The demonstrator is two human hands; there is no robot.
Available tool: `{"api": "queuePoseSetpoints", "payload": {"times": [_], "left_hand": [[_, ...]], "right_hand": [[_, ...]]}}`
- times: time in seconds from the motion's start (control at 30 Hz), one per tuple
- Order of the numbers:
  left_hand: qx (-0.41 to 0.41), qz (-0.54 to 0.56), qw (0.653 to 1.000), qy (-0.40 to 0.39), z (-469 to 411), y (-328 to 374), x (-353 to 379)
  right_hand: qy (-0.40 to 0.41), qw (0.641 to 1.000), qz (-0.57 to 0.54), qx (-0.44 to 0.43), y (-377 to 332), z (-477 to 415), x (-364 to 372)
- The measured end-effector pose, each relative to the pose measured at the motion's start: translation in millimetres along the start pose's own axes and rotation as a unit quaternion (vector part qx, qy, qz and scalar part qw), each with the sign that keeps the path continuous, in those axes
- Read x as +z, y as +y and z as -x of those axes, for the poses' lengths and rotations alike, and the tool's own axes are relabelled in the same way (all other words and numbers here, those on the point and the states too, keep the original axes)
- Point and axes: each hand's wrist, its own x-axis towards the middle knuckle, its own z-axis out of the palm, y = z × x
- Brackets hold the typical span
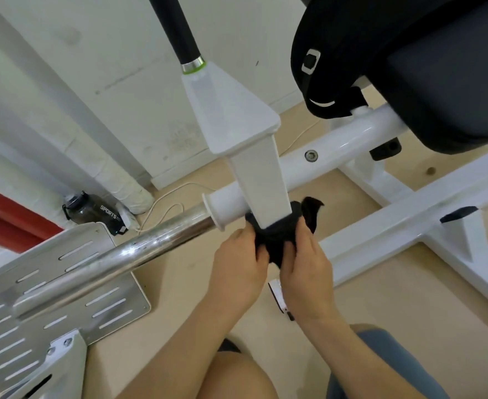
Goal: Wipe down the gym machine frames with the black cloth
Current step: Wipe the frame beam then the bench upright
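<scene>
There it was: you had the crumpled black cloth point(277, 237) wrapped round the foot of the white square metal post point(261, 182). Your left hand point(238, 266) and right hand point(306, 269) sat either side, equally near, curled fingers point(306, 237) pinching its ends. The post ran up and away from them.

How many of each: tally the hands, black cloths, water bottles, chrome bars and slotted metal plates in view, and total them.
2 hands: left hand and right hand, both gripping the cloth
1 black cloth
1 water bottle
1 chrome bar
1 slotted metal plate
Total: 6
</scene>
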Motion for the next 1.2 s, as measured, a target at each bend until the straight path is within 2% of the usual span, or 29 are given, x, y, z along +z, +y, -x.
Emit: {"api": "queuePoseSetpoints", "payload": {"times": [0.1, 0.23, 0.3, 0.4, 0.47, 0.5, 0.53, 0.57, 0.6, 0.67, 0.73, 0.8, 0.87, 0.9, 0.97, 1.03, 1.1, 1.17, 1.2], "left_hand": [[-0.039, 0.126, 0.99, 0.043, 2.5, -4.3, -12.6], [-0.085, 0.343, 0.917, 0.185, -24.9, -5.9, -45.0], [-0.099, 0.369, 0.898, 0.22, -51.1, -7.6, -60.6], [-0.099, 0.309, 0.921, 0.215, -92.4, -14.5, -78.4], [-0.043, 0.165, 0.971, 0.169, -110.6, -19.0, -85.6], [0.02, 0.067, 0.991, 0.118, -111.9, -19.0, -87.1], [0.106, -0.004, 0.993, 0.056, -109.4, -20.3, -85.2], [0.18, -0.042, 0.983, -0.017, -103.1, -22.1, -81.2], [0.211, -0.062, 0.971, -0.093, -95.2, -22.9, -76.2], [0.19, -0.111, 0.957, -0.186, -82.7, -27.7, -69.1], [0.179, -0.255, 0.932, -0.185, -83.4, -30.3, -62.2], [0.183, -0.369, 0.9, -0.14, -89.5, -23.6, -55.7], [0.16, -0.352, 0.912, -0.133, -99.4, -19.5, -53.1], [0.132, -0.317, 0.925, -0.165, -108.2, -20.3, -54.3], [0.061, -0.187, 0.938, -0.285, -128.5, -28.1, -63.2], [-0.021, -0.027, 0.919, -0.393, -143.4, -32.0, -70.1], [-0.103, 0.108, 0.886, -0.439, -148.8, -38.9, -68.4], [-0.117, 0.154, 0.872, -0.449, -148.8, -41.7, -68.6], [-0.082, 0.118, 0.89, -0.432, -148.0, -43.5, -69.2]], "right_hand": [[0.052, 0.995, 0.072, -0.039, -6.6, -10.3, -21.6], [0.113, 0.983, 0.045, -0.135, -20.9, -6.6, -32.5], [0.111, 0.973, 0.022, -0.2, -34.5, 3.9, -23.0], [0.065, 0.972, 0.056, -0.217, -57.9, 5.0, 1.6], [-0.011, 0.977, 0.124, -0.171, -73.6, 2.0, 19.1], [-0.051, 0.978, 0.151, -0.136, -79.1, 2.0, 27.0], [-0.083, 0.977, 0.161, -0.111, -81.1, 3.9, 32.5], [-0.109, 0.977, 0.155, -0.096, -80.2, 6.8, 35.2], [-0.125, 0.979, 0.139, -0.086, -76.3, 10.0, 35.7], [-0.145, 0.982, 0.103, -0.069, -65.2, 15.8, 32.0], [-0.157, 0.981, 0.097, -0.065, -53.4, 20.3, 25.7], [-0.149, 0.983, 0.089, -0.054, -44.6, 22.4, 20.1], [-0.136, 0.986, 0.091, -0.03, -44.9, 20.8, 15.4], [-0.124, 0.987, 0.096, -0.031, -46.6, 18.4, 14.4], [-0.094, 0.988, 0.101, -0.069, -53.8, 13.5, 18.4], [-0.079, 0.986, 0.106, -0.102, -61.0, 10.9, 26.4], [-0.083, 0.981, 0.132, -0.116, -68.5, 11.6, 35.4], [-0.081, 0.978, 0.159, -0.108, -74.7, 11.3, 42.9], [-0.076, 0.978, 0.166, -0.105, -74.3, 10.5, 45.1]]}}
